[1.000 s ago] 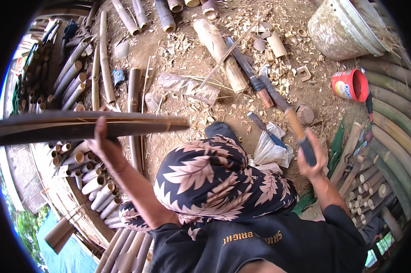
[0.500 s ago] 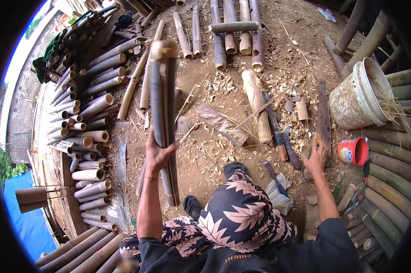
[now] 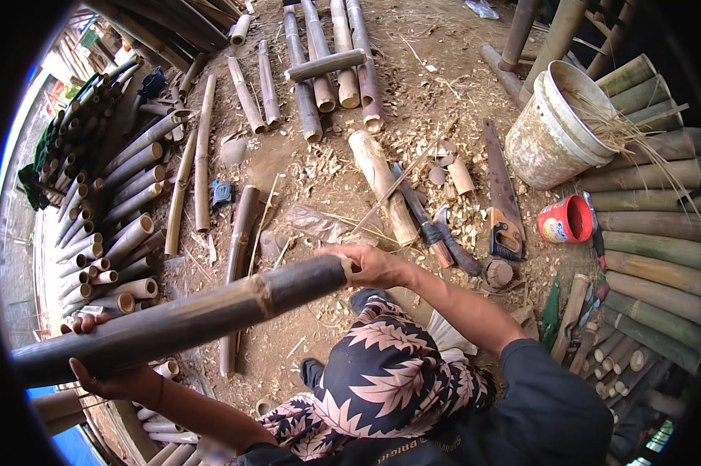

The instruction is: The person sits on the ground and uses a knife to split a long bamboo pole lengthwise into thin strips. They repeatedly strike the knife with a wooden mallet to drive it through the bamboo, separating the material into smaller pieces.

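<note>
A thick dark bamboo pole [image 3: 203, 318] lies slantwise across in front of me, its left end running out at the picture's edge. My left hand [image 3: 114, 380] cradles it from below near that end, thumb on the near side and fingertips showing over the far side. At the pole's right end, my right hand [image 3: 370, 266] is closed around the pale cut rim; some of its fingers are hidden. A handsaw [image 3: 506, 233] with a yellow-and-black handle rests on the ground to the right, apart from both hands.
Another bamboo pole [image 3: 242, 233] lies beyond the held one. A peeled log [image 3: 383, 186] and dark-bladed knives [image 3: 428, 225] lie ahead among shavings. A dirty white bucket [image 3: 548, 136] and a red tub [image 3: 565, 220] stand right. Bamboo stacks [image 3: 133, 186] line the left. A tape measure [image 3: 222, 193] sits farther off.
My right hand has left the saw handle and come across to the pole's end. The pole, upright in my left hand before, now lies slantwise between both hands. My view has shifted.
</note>
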### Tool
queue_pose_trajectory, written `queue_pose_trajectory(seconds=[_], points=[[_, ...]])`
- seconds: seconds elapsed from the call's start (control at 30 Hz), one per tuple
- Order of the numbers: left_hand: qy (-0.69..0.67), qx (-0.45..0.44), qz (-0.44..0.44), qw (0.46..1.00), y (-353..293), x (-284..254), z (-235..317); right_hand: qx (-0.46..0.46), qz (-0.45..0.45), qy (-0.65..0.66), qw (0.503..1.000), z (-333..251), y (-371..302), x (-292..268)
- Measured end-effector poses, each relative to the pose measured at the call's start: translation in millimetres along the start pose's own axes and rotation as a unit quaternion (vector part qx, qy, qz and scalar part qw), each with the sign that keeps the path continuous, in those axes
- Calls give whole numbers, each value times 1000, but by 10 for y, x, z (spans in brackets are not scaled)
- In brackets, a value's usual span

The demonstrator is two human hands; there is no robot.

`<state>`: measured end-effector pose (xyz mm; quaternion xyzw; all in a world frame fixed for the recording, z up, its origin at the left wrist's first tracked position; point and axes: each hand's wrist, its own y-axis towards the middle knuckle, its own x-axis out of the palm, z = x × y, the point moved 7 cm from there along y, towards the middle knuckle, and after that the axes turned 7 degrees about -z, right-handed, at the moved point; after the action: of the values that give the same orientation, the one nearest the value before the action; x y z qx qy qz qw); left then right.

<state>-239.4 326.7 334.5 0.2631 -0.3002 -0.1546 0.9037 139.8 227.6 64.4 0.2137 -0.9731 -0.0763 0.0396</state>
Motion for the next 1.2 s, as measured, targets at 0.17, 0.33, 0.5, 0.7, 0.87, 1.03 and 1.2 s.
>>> queue_pose_trajectory(seconds=[0.17, 0.33, 0.5, 0.7, 0.87, 1.03, 1.2], points=[[79, -32, 99, 991, 6, -548, 209, 182, 9, -234, 955, 49, -402, -37], [175, -79, 277, 941, 181, -952, 350, 495, 154, -233, 823, 1149, -2533, -1004], [170, -204, 183, 947, 188, -1161, -162, 424, 214, -215, 854, 59, -1757, -460], [210, -300, 105, 924, 45, 371, -2570, 211, 28, -160, 964, 122, -571, 259], [116, -420, -157, 886, -272, 716, -3652, 238, 214, 57, 946, 449, -809, 64], [708, -383, -132, 579, -1163, -1372, -3523, 226, 368, 90, 898, 785, -832, -1153], [755, -544, -42, 363, -1953, -2921, -2783, 299, 432, 144, 839, 624, -342, -2708]])
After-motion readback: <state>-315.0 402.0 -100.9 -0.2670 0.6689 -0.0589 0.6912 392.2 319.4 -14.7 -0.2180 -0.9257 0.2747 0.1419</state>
